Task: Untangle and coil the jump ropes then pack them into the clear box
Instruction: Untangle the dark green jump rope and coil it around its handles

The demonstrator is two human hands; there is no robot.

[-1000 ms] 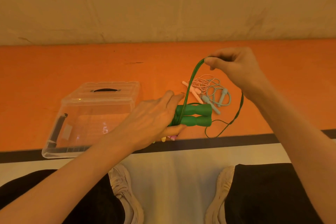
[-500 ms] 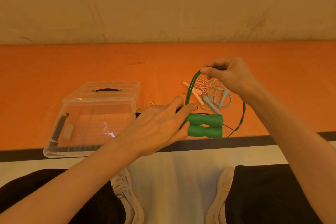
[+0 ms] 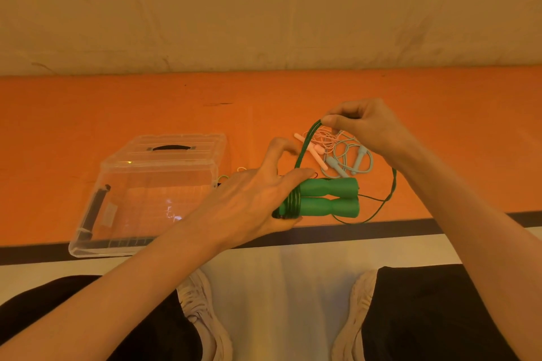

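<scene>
My left hand [image 3: 252,199] grips the two green jump-rope handles [image 3: 328,199], held side by side, with several turns of green cord wound round their left end. My right hand [image 3: 369,129] pinches a loop of the green cord [image 3: 305,146] above the handles; the slack trails down to the right and back to the handles. Behind them on the orange surface lie a pink rope [image 3: 313,149] and a light blue rope [image 3: 349,158], tangled together. The clear box [image 3: 117,214] lies at the left with its lid on and a black handle on top.
The orange surface [image 3: 88,114] ends at a dark strip [image 3: 410,227] near me, with a white floor below. My knees and white shoes [image 3: 202,316] are at the bottom. Small rubber bands [image 3: 224,176] lie right of the box. A beige wall rises behind.
My right hand came down and nearer with the cord loop. The handles shifted right and my left hand changed its hold on their wrapped end.
</scene>
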